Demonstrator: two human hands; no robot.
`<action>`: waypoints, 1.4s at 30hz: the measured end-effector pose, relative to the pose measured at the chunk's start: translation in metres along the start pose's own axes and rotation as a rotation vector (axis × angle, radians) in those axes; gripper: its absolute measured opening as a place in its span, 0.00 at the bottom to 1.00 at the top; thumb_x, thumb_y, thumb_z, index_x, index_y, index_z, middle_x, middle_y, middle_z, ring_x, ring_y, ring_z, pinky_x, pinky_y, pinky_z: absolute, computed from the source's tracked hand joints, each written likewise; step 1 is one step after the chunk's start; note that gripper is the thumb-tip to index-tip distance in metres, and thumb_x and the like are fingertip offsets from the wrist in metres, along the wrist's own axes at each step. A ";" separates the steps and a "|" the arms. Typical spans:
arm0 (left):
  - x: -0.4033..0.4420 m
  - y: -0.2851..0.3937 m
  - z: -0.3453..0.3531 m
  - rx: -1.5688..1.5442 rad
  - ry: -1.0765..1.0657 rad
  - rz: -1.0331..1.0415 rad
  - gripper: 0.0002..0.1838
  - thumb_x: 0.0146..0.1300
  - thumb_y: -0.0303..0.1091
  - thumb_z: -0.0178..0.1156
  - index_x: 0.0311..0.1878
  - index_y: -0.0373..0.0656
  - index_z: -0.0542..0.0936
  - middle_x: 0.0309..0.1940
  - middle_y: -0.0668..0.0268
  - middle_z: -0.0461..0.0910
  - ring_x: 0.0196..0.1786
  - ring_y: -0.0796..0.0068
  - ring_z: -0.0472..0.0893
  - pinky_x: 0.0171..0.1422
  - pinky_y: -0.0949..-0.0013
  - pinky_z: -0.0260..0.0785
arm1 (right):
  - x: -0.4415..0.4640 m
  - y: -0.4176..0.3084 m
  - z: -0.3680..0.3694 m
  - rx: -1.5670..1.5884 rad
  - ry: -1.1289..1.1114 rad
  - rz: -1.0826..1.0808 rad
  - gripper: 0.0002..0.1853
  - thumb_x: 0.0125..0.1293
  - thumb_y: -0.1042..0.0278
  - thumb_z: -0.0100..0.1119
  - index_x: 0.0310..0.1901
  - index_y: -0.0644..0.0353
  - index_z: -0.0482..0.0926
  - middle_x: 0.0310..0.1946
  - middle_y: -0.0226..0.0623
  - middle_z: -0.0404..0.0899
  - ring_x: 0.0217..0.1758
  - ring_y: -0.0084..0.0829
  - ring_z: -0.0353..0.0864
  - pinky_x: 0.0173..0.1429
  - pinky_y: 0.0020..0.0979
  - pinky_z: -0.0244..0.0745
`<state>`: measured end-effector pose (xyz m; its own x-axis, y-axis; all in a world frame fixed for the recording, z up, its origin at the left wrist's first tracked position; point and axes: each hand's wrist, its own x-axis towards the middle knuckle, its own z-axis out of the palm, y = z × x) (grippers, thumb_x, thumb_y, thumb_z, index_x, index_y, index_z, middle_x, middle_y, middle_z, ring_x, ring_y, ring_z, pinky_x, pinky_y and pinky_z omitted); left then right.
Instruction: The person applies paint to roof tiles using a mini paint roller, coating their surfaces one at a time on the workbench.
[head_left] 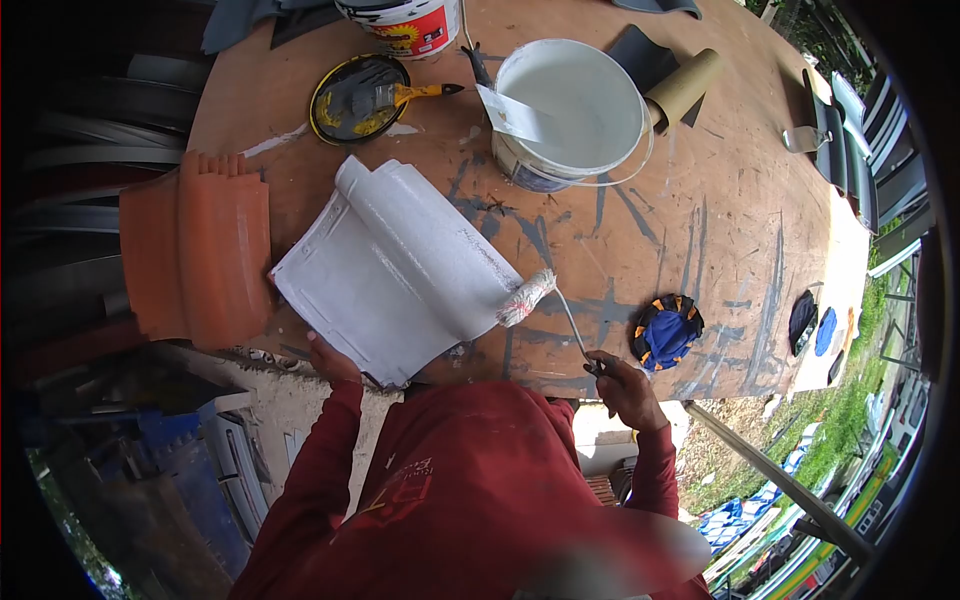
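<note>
A roof tile (400,270) coated in wet-looking white paint lies at a slant on the table, its raised ridge running along the upper right side. My left hand (333,362) grips its lower left edge, the fingers partly hidden. In my right hand (628,392) is the handle of a paint roller (527,298). The roller's white, fluffy sleeve touches or hangs just over the tile's right corner; I cannot tell which. Behind the tile stands a bucket (570,110) of white paint, with a flat white piece (512,115) leaning inside it.
An unpainted orange roof tile (195,250) rests at the table's left edge. Farther back are a paint-smeared lid (345,115) with a yellow-handled brush (425,91) and another paint bucket (415,28). A blue cloth cap (667,332) lies right on the wooden table (690,170).
</note>
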<state>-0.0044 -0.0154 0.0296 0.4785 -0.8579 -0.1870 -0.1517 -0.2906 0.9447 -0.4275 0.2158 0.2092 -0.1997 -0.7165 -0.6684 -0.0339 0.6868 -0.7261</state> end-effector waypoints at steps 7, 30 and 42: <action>0.000 0.002 -0.002 0.043 -0.014 0.009 0.37 0.79 0.59 0.42 0.57 0.27 0.79 0.52 0.48 0.83 0.51 0.57 0.82 0.59 0.60 0.72 | 0.051 -0.049 0.025 -0.103 0.024 -0.188 0.25 0.71 0.76 0.54 0.69 0.56 0.75 0.23 0.25 0.70 0.23 0.17 0.69 0.26 0.27 0.67; -0.009 0.018 0.004 0.004 -0.029 0.084 0.38 0.79 0.61 0.41 0.52 0.28 0.81 0.45 0.53 0.85 0.44 0.60 0.83 0.53 0.59 0.74 | 0.079 -0.085 0.050 -0.160 0.048 -0.240 0.24 0.70 0.75 0.55 0.68 0.58 0.75 0.22 0.27 0.71 0.22 0.18 0.69 0.27 0.28 0.70; -0.008 0.023 0.001 0.144 0.037 0.160 0.40 0.79 0.63 0.40 0.47 0.26 0.81 0.38 0.47 0.84 0.40 0.55 0.81 0.50 0.54 0.71 | -0.024 0.005 0.006 -0.064 -0.009 -0.018 0.24 0.71 0.73 0.54 0.68 0.64 0.73 0.23 0.27 0.72 0.20 0.15 0.71 0.21 0.22 0.67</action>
<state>-0.0127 -0.0153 0.0527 0.4691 -0.8828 -0.0250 -0.3488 -0.2112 0.9131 -0.4170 0.2358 0.2210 -0.1896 -0.7299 -0.6568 -0.1000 0.6798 -0.7266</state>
